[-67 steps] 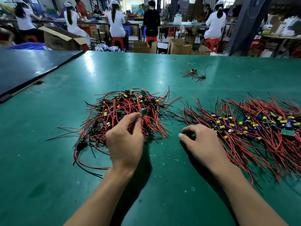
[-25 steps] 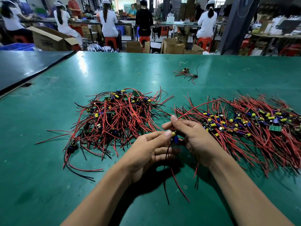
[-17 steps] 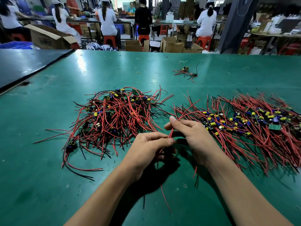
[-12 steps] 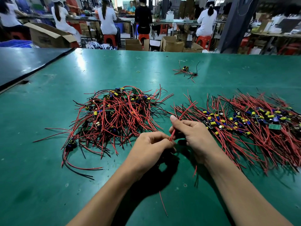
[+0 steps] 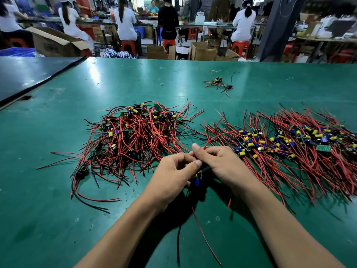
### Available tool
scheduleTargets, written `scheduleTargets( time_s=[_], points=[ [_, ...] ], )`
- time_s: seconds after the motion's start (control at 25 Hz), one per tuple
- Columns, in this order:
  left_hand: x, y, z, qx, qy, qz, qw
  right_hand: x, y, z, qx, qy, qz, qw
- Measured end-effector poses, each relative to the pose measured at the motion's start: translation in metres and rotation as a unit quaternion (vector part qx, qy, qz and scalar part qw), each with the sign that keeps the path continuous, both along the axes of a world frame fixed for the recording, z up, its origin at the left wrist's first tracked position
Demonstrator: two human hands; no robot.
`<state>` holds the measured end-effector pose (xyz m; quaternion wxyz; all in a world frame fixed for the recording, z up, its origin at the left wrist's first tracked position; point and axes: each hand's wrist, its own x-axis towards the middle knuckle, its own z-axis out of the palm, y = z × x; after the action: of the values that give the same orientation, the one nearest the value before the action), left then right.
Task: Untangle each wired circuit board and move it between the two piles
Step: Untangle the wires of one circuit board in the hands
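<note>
Across a broad green worktable [image 5: 58, 190] lie two heaps of wired boards: a knotted left pile [image 5: 135, 140] and a combed-out right pile [image 5: 289, 149] whose leads run roughly parallel. Between them, nearer to us, our two hands meet just above the surface. Our left hand [image 5: 170, 180] curls its fingers round one small circuit board [image 5: 198, 179], with a blue capacitor peeking out below the thumb. Our right hand [image 5: 222, 163] pinches red leads [image 5: 209, 140] between thumb and forefinger, so they spring upward past the fingertips. A red wire [image 5: 204, 238] and a black wire [image 5: 178, 246] dangle toward us. To do this step well, we judge, the left hand should keep the board still while the right draws each lead out from the board end to the tip — one at a time, never yanking. Nearly three seconds ago our hands were apart — the left reaching into the knotted pile, the right resting by the other heap, and no board lifted.
</note>
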<state>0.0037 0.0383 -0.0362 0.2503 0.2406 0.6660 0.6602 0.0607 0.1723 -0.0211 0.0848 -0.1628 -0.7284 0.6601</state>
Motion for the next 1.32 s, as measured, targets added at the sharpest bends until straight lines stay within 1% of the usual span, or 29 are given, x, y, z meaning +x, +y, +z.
scheduleTargets(
  time_s=[0.08, 0.12, 0.2, 0.28, 0.36, 0.4, 0.52, 0.6, 0.68, 0.76, 0.8, 0.88, 1.0, 1.08, 1.24, 1.32],
  points=[
    [0.0, -0.001, 0.003, -0.015, 0.015, -0.016, 1.0, 0.001, 0.005, 0.0, 0.074, -0.004, -0.011, 0.997],
    [0.001, -0.001, 0.005, -0.021, 0.023, -0.027, 0.999, 0.002, 0.008, 0.001, 0.079, -0.006, -0.013, 0.997],
    [0.002, -0.002, 0.007, -0.032, 0.044, -0.048, 0.997, 0.004, 0.014, 0.002, 0.046, -0.006, -0.025, 0.999],
    [0.003, -0.003, 0.007, -0.046, 0.066, -0.055, 0.995, 0.005, 0.018, 0.002, 0.037, -0.004, -0.055, 0.998],
    [0.003, -0.004, 0.008, -0.043, 0.068, -0.057, 0.995, 0.003, 0.017, 0.003, 0.015, -0.006, -0.077, 0.997],
    [0.003, -0.004, 0.008, -0.039, 0.064, -0.06, 0.995, 0.001, 0.016, 0.003, -0.01, -0.015, -0.085, 0.996],
    [0.004, -0.004, 0.006, -0.033, 0.06, -0.068, 0.995, -0.002, 0.014, 0.005, -0.1, -0.069, -0.084, 0.989],
    [0.006, -0.004, 0.004, -0.034, 0.059, -0.052, 0.996, -0.003, 0.013, 0.003, -0.108, -0.069, -0.072, 0.989],
    [0.005, -0.003, 0.003, -0.022, 0.035, -0.02, 0.999, -0.003, 0.012, 0.001, -0.081, -0.039, -0.048, 0.995],
    [0.003, -0.003, 0.003, 0.003, -0.016, 0.019, 1.0, -0.003, 0.009, -0.003, -0.053, -0.005, 0.006, 0.999],
    [0.002, -0.003, 0.004, 0.015, -0.038, 0.031, 0.999, -0.002, 0.009, -0.005, -0.036, 0.006, 0.031, 0.999],
    [0.001, -0.005, 0.005, 0.025, -0.066, 0.031, 0.997, -0.002, 0.012, -0.007, -0.006, 0.016, 0.041, 0.999],
    [0.002, -0.006, 0.009, 0.027, -0.097, 0.006, 0.995, -0.003, 0.019, -0.009, -0.028, 0.041, -0.002, 0.999],
    [0.003, -0.006, 0.01, 0.017, -0.095, -0.009, 0.995, -0.003, 0.024, -0.009, -0.038, 0.058, -0.042, 0.997],
    [0.005, -0.006, 0.011, 0.001, -0.043, -0.034, 0.998, -0.003, 0.03, -0.007, -0.05, 0.076, -0.132, 0.987],
    [0.006, -0.007, 0.011, -0.021, 0.01, -0.046, 0.999, -0.004, 0.03, -0.003, -0.091, 0.062, -0.164, 0.98]
  ],
)
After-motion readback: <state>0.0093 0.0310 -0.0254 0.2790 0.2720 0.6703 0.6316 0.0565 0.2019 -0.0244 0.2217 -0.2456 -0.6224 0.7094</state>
